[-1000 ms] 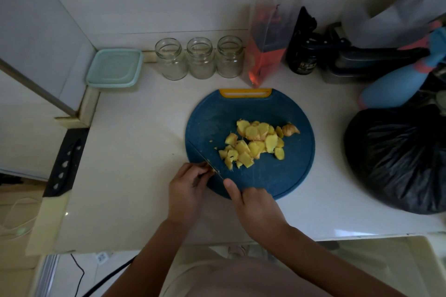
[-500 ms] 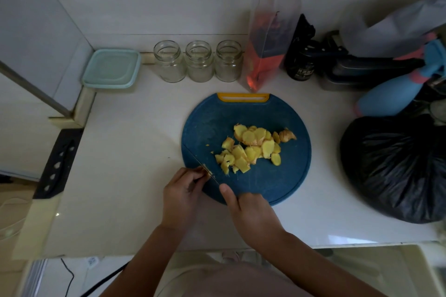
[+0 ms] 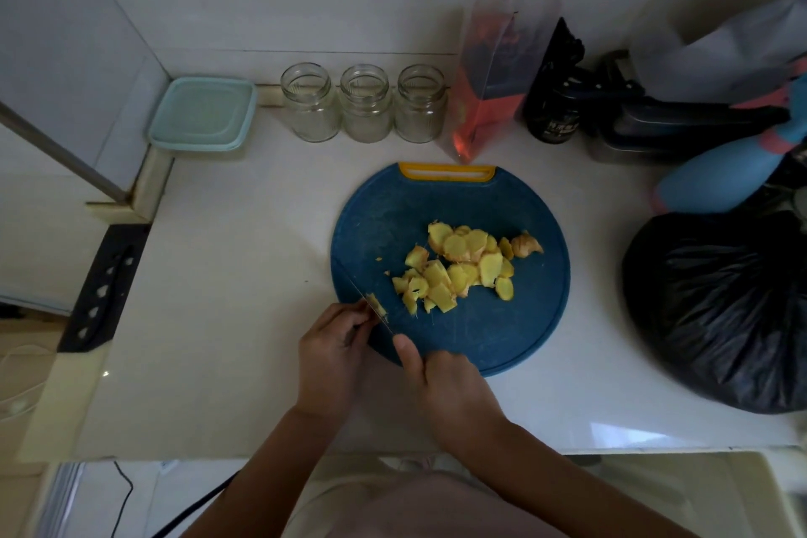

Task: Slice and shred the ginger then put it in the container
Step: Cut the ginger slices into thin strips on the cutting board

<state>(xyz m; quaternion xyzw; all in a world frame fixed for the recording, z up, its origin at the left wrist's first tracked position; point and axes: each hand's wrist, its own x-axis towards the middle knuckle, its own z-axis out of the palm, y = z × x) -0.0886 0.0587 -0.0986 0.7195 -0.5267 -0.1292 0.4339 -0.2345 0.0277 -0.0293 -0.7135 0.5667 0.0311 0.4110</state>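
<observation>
- A person's left hand (image 3: 329,356) pinches a small yellow ginger piece (image 3: 377,308) at the front-left edge of a round blue plastic cutting board (image 3: 480,332) on the white counter (image 3: 218,297).
- The right hand (image 3: 450,393) grips a thin-bladed knife (image 3: 359,292), thumb laid forward, with the blade against that piece.
- Cut yellow ginger slices (image 3: 458,264) lie heaped at the board's centre.
- A pale green lidded plastic container (image 3: 203,114) sits at the counter's back-left corner.

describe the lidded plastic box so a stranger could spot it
Follow the white countertop to its far left corner. There, left of three clear glass jars, sits the pale teal square plastic box; it alone is low, square and lidded.
</observation>
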